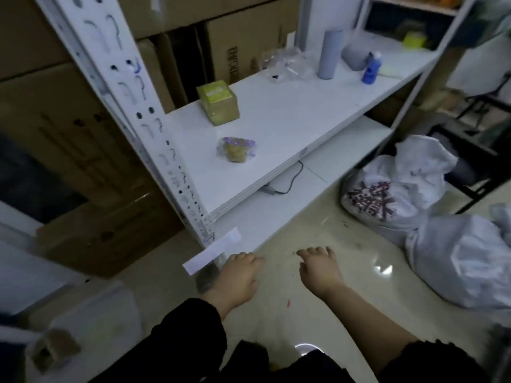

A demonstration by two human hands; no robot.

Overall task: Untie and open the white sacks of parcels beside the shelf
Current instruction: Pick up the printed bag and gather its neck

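Your left hand (237, 275), low by the shelf post (197, 219): fingers bent down, grip can't be told. Right hand (320, 269) relaxed, empty, nearer the work. Printed sack (387, 189) at its 2 o'clock, plain white sack (464, 258) at 3 o'clock, both on the floor, apart from your fingers.

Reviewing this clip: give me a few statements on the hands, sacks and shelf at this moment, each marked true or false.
1. The right hand grips the printed sack. False: it is over the floor, apart from both sacks, with its fingers relaxed and holding nothing.
2. A printed sack and a plain sack lie on the floor to the right of the shelf. True.
3. The grey tube lies flat on the shelf. False: it stands upright.
4. A green box sits on the shelf. True.
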